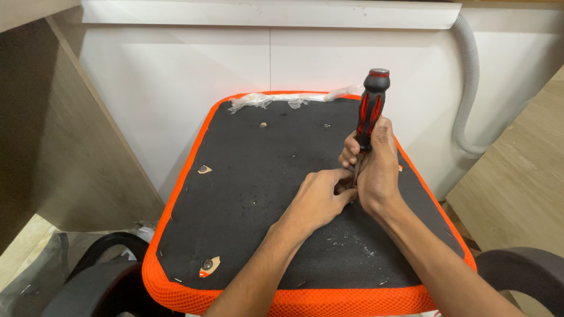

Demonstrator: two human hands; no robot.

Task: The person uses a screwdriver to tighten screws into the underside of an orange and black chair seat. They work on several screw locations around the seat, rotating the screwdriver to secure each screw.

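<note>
While upright, screwdriver (pixel 371 108) shows red-black ribbed handle.

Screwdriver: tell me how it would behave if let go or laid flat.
The screwdriver stands upright, gripped by the right hand, so it would probably tip over if released. Its rounded handle looks apt to roll. The ribbed red-and-black grip likely resists slipping.

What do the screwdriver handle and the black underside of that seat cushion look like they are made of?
Screwdriver handle: glossy moulded plastic, perhaps rubber grip, judging by its black and red sheen. Seat underside: matte black fabric, seemingly thin non-woven cloth, stapled along the orange mesh border.
</note>
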